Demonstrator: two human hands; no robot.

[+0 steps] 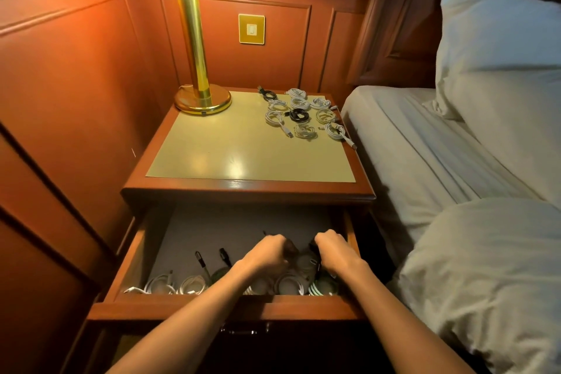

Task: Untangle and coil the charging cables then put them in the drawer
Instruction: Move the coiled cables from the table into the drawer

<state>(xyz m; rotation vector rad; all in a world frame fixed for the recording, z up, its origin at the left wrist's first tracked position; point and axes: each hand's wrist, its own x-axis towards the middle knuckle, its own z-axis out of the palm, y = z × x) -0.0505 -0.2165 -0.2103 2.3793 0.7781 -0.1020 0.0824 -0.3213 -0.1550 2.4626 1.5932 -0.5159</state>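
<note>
Left hand (pixel 267 255) and right hand (pixel 337 252), inside the drawer (pixel 136 255), both grip a dark cable (pixel 313 247). The drawer's front holds coils (pixel 191 284); more coils (pixel 303 114) sit on the table (pixel 243 155).

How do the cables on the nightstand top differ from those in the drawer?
The top cables lie flat in a loose cluster at the back right corner; the drawer cables sit in a row along the front wall. The top cables are untouched, while the left hand and right hand are among the drawer cables. Both groups are coiled, mostly white with a few dark ones.
</note>
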